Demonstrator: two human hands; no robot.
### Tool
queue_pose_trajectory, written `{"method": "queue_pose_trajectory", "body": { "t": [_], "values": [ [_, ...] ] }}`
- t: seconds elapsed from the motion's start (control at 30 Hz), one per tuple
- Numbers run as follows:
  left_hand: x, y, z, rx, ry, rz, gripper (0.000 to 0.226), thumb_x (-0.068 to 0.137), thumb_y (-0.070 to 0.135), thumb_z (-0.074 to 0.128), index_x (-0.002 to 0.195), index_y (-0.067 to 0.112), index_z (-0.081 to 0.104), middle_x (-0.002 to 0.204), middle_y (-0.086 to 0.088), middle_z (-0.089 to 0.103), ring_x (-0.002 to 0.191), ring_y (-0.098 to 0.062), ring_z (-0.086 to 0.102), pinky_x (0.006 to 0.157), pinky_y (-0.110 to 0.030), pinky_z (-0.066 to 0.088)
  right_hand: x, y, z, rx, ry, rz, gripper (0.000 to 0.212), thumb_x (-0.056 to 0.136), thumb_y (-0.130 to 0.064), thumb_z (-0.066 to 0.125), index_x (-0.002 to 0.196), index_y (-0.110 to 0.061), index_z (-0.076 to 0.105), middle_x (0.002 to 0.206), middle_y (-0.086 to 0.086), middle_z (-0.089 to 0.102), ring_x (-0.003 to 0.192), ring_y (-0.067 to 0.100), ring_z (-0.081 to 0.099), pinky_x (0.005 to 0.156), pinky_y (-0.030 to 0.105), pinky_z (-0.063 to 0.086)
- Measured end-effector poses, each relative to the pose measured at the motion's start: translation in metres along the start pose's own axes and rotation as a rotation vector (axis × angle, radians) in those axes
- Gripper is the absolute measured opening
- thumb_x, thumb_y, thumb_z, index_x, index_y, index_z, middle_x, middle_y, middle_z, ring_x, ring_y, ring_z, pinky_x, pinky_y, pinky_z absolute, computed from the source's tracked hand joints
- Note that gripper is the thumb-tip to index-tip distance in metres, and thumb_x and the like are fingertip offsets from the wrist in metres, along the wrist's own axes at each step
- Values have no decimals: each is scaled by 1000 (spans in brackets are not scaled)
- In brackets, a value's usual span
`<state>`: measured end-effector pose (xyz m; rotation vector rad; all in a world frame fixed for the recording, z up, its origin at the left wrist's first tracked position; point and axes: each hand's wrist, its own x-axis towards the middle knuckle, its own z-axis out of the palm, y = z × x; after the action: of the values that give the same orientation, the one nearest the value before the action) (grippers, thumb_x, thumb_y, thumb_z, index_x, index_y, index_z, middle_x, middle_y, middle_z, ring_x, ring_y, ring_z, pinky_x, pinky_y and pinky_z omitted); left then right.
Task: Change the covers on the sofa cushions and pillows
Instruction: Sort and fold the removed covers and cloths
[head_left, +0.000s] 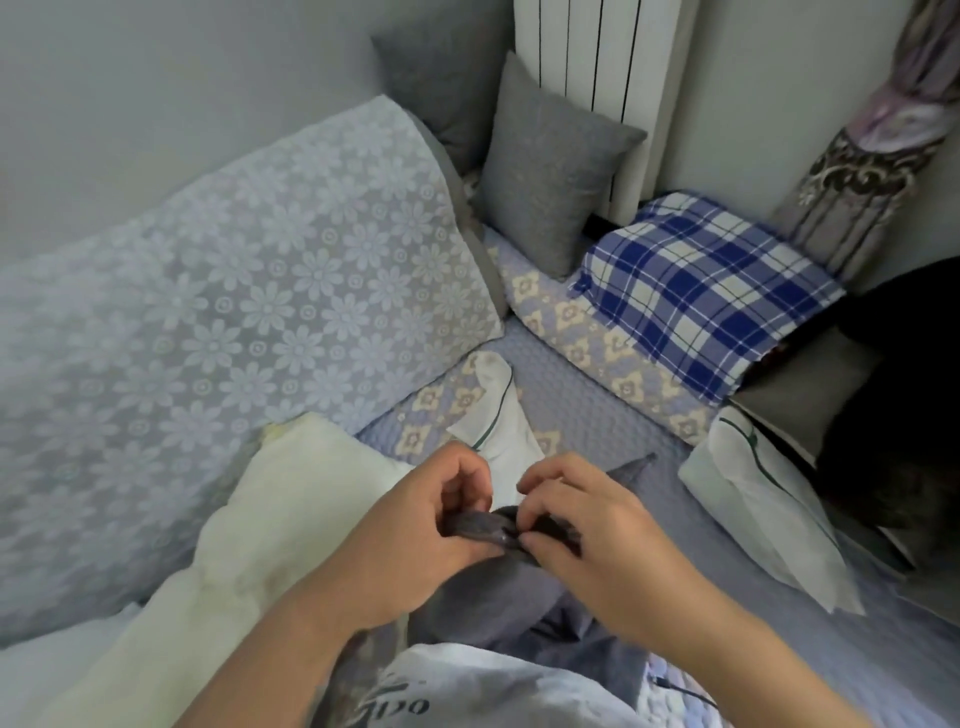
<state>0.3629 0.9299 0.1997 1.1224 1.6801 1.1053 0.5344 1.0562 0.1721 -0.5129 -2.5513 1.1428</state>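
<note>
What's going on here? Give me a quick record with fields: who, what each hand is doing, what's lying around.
who: a person seen from their own head camera, seated at a sofa
left hand: pinches the edge of a dark grey cover
right hand: pinches the same edge, close beside the left
bare insert: cream pillow to the left of the hands
back cushion: lace-flower cover
corner: grey pillow, checked blue pillow
white covers: one beyond the hands, one at right
</note>
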Motion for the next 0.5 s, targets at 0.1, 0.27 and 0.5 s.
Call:
{"method": "queue_pose_trajectory", "body": {
  "t": [0.1, 0.27, 0.5],
  "values": [
    [-9, -1, -4, -77, 13, -6, 33, 77, 0, 76, 92, 19, 55, 85, -7, 58, 79, -17, 54, 75, -38, 45, 0, -10, 0, -90, -29, -37, 11, 91, -33, 69, 102, -33, 69, 122, -26, 44, 98, 5, 61, 84, 34, 52],
    [-18, -3, -10, -229, 0, -12, 33, 76, -4, 73, 90, 20, 55, 89, -4, 63, 85, -18, 59, 78, -29, 50, 2, -23, 4, -41, 37, -32, 12, 90, -29, 66, 100, -28, 73, 111, -21, 53, 98, -1, 58, 83, 20, 48],
    [-24, -6, -16, 178, 63, 21, 37, 85, -6, 68, 83, 30, 61, 93, 3, 68, 87, -13, 66, 84, -32, 51, 6, -42, -11, 454, -112, 259, 34, 100, -10, 55, 66, -13, 59, 96, -15, 60, 85, 5, 54, 81, 24, 41]
  ]
}}
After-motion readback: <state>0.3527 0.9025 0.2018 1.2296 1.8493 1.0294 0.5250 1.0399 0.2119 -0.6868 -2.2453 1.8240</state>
